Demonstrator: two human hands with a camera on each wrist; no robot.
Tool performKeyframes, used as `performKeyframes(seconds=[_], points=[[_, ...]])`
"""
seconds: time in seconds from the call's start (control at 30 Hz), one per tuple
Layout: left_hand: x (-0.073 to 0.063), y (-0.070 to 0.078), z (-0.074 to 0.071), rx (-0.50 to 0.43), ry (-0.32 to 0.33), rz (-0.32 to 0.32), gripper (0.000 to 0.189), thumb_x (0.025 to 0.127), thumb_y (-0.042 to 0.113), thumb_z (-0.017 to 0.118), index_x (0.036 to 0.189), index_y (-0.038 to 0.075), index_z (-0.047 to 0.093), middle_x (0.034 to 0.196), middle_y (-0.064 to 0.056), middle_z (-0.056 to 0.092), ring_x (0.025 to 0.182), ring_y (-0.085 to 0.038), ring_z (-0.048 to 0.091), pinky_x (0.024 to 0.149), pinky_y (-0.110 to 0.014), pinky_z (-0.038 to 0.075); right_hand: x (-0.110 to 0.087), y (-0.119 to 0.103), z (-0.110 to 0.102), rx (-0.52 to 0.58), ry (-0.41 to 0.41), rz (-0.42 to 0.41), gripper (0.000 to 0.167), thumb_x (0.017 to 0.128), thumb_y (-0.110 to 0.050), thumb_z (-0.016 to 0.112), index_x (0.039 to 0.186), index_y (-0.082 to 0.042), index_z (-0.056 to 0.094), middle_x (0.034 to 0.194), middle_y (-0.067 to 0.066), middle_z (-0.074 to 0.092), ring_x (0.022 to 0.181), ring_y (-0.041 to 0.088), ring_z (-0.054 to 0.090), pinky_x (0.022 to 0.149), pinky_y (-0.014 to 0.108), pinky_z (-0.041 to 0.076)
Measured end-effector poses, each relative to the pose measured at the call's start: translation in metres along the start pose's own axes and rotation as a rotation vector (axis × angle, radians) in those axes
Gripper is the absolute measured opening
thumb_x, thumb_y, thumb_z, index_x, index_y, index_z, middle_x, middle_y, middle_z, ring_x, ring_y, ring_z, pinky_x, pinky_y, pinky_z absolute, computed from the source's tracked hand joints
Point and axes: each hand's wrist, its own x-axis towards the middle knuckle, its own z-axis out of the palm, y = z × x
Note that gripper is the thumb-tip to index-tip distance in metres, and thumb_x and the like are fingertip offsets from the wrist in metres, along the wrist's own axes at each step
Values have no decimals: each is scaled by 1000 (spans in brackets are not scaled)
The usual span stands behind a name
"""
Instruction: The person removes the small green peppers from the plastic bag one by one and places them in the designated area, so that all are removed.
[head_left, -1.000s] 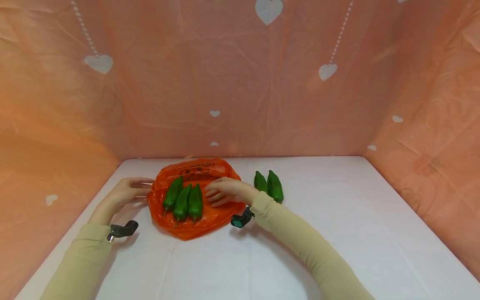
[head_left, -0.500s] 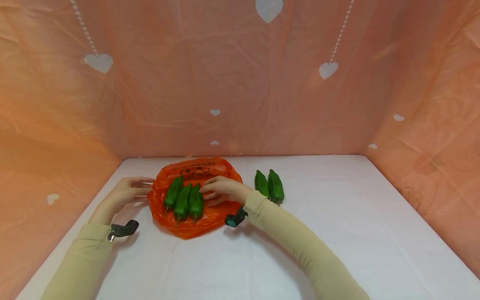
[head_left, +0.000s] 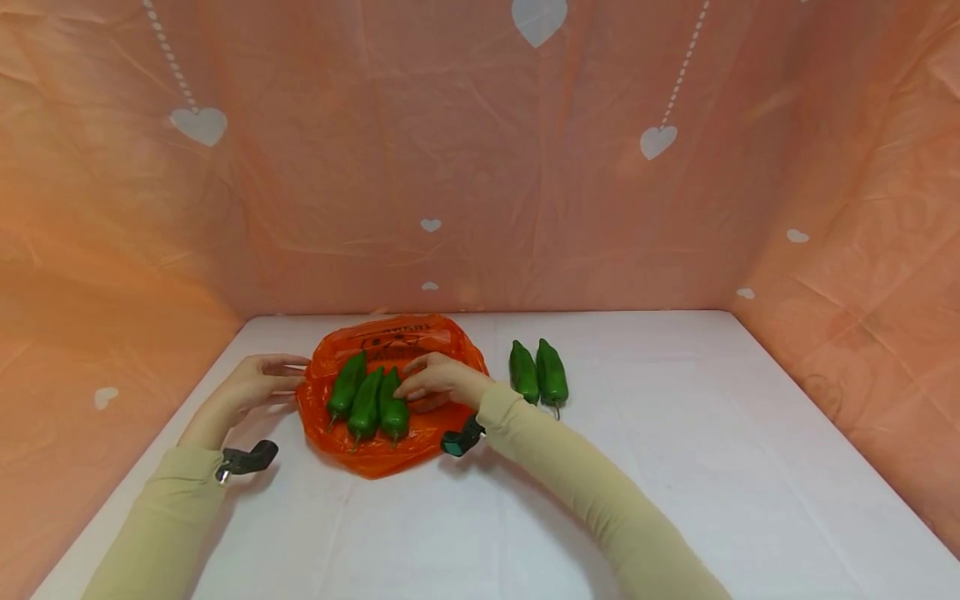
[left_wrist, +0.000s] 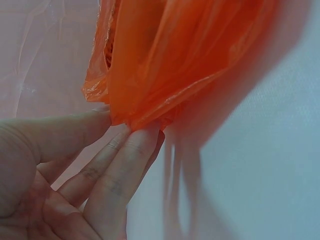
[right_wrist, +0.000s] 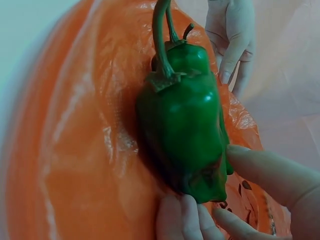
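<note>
An orange plastic bag [head_left: 375, 462] lies on the white table, with three green peppers on it. My left hand [head_left: 251, 387] is at its left side; in the left wrist view the thumb and fingers [left_wrist: 125, 172] pinch the edge of the bag. My right hand [head_left: 442, 382] reaches over the bag from the right and holds the rightmost pepper [head_left: 393, 410] near its narrow end. In the right wrist view the thumb is on one side of that pepper [right_wrist: 182, 117] and the other fingers [right_wrist: 172, 217] on the opposite side. The middle pepper [head_left: 364, 410] and left pepper [head_left: 346, 385] lie beside it.
Two more green peppers, one [head_left: 524, 371] beside the other [head_left: 552, 372], lie on the white table [head_left: 675, 467] right of the bag. Pinkish-orange sheeting [head_left: 480, 167] with white hearts encloses the back and sides. Each wrist carries a dark camera mount.
My right hand has moved left over the bag and taken hold of the rightmost pepper, which has shifted slightly. The left hand has stayed at the bag's edge.
</note>
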Motion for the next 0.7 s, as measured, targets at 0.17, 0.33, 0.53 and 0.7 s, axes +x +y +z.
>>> performKeyframes(seconds=[0.17, 0.33, 0.53, 0.7], points=[[0, 0, -1, -4, -1, 3, 47, 97, 11, 55, 135, -13, 42, 124, -31, 55, 100, -27, 64, 86, -40, 53, 1, 2, 2, -31, 7, -28, 53, 80, -2, 75, 127, 4, 51, 92, 9, 63, 75, 18, 62, 77, 37, 56], [0, 0, 0, -14, -3, 12, 47, 97, 10, 55, 135, -14, 41, 123, -31, 55, 99, -26, 65, 86, -40, 53, 2, 1, 3, -37, 7, -33, 54, 80, -2, 74, 128, 4, 50, 96, 9, 62, 76, 19, 62, 79, 38, 56], [-1, 0, 0, -17, -5, 22, 47, 97, 9, 55, 134, -15, 41, 123, -32, 55, 98, -25, 65, 85, -39, 53, 2, 1, 4, -33, 6, -37, 51, 81, 0, 73, 127, 3, 50, 99, 10, 59, 75, 21, 63, 81, 38, 55], [-1, -1, 1, -14, -3, 22, 46, 96, 9, 54, 134, -15, 41, 123, -32, 55, 98, -23, 65, 84, -38, 54, 4, 2, 6, -65, 19, -48, 53, 81, -2, 74, 127, 4, 49, 102, 10, 58, 79, 22, 64, 80, 37, 55]])
